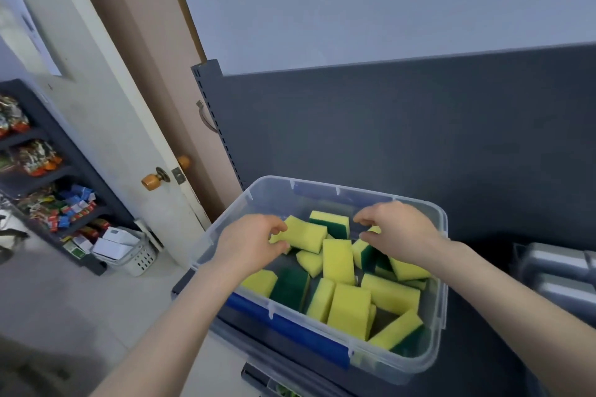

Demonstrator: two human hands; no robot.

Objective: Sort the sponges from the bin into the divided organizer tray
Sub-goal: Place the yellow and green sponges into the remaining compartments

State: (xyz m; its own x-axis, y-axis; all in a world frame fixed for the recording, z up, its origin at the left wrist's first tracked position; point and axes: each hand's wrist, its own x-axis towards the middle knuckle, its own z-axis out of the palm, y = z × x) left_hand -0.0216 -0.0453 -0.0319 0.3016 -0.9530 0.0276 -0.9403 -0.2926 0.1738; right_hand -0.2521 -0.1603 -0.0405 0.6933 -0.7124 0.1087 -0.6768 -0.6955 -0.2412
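Clear plastic bin [403,367] heaped with yellow-and-green sponges [350,309], left hand [248,245] pinching the end of one yellow sponge [306,237], right hand [400,235] curled over the heap, grip unclear, dark partition [387,126] behind, grey container [558,271] right, door [106,126] and stocked shelf [48,177] left.

Clear glossy plastic bin [442,271], matt foam sponges [350,306], matt dark panel [387,126]
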